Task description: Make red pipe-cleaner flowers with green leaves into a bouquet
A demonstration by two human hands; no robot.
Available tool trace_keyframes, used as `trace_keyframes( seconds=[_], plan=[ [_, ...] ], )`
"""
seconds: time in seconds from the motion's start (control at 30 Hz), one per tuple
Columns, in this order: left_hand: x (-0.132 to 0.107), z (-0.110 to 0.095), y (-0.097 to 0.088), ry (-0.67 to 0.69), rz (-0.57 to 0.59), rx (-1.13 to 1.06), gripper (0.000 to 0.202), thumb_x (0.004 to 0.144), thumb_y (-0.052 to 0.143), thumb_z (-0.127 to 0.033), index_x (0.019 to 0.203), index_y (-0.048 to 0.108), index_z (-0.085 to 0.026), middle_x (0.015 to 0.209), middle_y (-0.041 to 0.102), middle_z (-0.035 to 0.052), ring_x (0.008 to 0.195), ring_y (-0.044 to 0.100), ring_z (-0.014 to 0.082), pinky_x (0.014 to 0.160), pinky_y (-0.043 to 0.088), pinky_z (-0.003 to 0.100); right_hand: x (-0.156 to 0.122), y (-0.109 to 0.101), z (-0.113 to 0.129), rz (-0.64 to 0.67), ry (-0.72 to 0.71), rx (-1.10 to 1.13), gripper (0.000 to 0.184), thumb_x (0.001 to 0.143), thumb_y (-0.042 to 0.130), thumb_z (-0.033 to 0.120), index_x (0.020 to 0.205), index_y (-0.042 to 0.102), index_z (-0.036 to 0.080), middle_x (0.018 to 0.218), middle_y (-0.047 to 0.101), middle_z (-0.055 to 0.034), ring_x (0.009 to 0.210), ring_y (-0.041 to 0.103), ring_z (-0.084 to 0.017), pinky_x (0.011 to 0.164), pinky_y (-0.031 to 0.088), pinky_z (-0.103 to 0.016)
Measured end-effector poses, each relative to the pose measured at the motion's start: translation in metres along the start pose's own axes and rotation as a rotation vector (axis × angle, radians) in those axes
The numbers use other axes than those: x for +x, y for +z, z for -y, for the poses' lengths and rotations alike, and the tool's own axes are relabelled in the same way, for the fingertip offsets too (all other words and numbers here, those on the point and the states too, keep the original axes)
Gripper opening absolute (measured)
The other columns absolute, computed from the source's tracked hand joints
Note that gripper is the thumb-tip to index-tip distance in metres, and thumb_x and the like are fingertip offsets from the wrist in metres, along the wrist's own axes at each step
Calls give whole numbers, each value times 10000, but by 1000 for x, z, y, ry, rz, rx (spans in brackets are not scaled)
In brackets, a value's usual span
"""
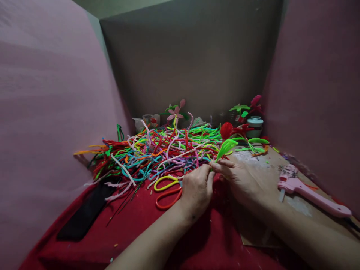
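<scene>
My left hand (197,189) and my right hand (239,178) meet at the middle of the red cloth (135,240), fingers pinched together at the base of a green pipe-cleaner leaf (225,147) that sticks up from between them. Just behind the hands lies a big heap of pipe cleaners (157,152) in many colours. A pair of scissors (167,191) with one yellow and one orange handle loop lies right beside my left hand.
A pink glue gun (309,191) rests on a brown board (270,168) at the right. Finished pipe-cleaner flowers, a pink one (176,112) and a red one (229,130), and a small white jar (255,125) stand at the back. A black flat object (87,213) lies left. Pink and grey walls enclose everything.
</scene>
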State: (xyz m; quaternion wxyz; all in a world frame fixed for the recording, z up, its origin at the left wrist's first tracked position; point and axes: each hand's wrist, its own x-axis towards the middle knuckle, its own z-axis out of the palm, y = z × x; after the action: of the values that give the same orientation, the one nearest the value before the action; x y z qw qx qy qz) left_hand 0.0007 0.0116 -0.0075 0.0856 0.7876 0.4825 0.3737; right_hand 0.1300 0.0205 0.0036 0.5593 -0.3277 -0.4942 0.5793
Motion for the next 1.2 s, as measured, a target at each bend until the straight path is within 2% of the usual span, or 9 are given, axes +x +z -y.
trace_keyframes(
  seconds=[0.13,0.33,0.53,0.77,0.83,0.9,1.03,1.1,1.2],
  plan=[
    [1,1,-1,31,-13,-32,211,885,373,-209,843,576,-167,738,609,32,681,549,127,646,377,230,-1,2,1,9,-39,-18,156,717,661,297,661,629,156,636,559,19,622,445,-105,620,372,-245],
    [8,1,-13,-202,44,-487,176,834,462,-251,702,542,-165,575,452,-38,532,393,79,538,323,198,-4,0,13,38,-49,-233,170,718,659,330,760,692,169,798,592,-18,819,500,-163,782,381,-294],
    [13,5,-23,-373,243,-1016,215,771,550,-280,616,496,-141,477,417,-53,425,329,47,444,247,186,2,-9,11,141,-112,-331,171,764,611,333,822,725,219,847,641,-24,849,537,-178,847,382,-327],
    [11,11,-28,-516,572,-1448,211,713,649,-297,827,561,-143,507,391,-76,378,279,20,407,203,164,1,-7,7,179,-66,-143,138,703,680,262,823,732,217,791,679,-32,808,576,-190,791,420,-347],
    [11,8,-27,-486,532,-1338,197,774,570,-334,735,523,-146,477,361,-76,364,278,30,402,216,174,0,-5,6,139,-61,-122,140,709,669,257,831,718,209,807,669,-30,802,571,-182,785,418,-342],
    [9,4,-23,-406,375,-1053,238,829,482,-335,672,486,-157,482,378,-61,381,322,49,420,264,191,0,-4,5,93,-56,-113,124,722,648,267,808,696,191,790,646,-23,772,558,-169,765,418,-330],
    [1,6,-12,-1,10,-217,173,855,423,-243,766,544,-159,685,571,33,635,531,133,614,390,250,-2,2,7,-16,-46,-162,155,705,639,295,625,617,164,640,554,10,639,492,-134,669,401,-291],
    [-2,10,-8,157,-40,56,192,859,379,-188,816,564,-157,727,605,67,708,563,166,659,401,270,-3,5,9,-35,-49,-238,167,703,632,289,597,608,163,647,552,3,667,494,-143,680,394,-288],
    [-4,14,-8,201,-24,163,234,841,343,-114,812,572,-156,698,609,69,683,568,164,632,395,256,-3,7,12,-3,-31,-286,152,715,616,280,623,631,161,680,569,-10,730,510,-157,724,396,-291]
  ],
)
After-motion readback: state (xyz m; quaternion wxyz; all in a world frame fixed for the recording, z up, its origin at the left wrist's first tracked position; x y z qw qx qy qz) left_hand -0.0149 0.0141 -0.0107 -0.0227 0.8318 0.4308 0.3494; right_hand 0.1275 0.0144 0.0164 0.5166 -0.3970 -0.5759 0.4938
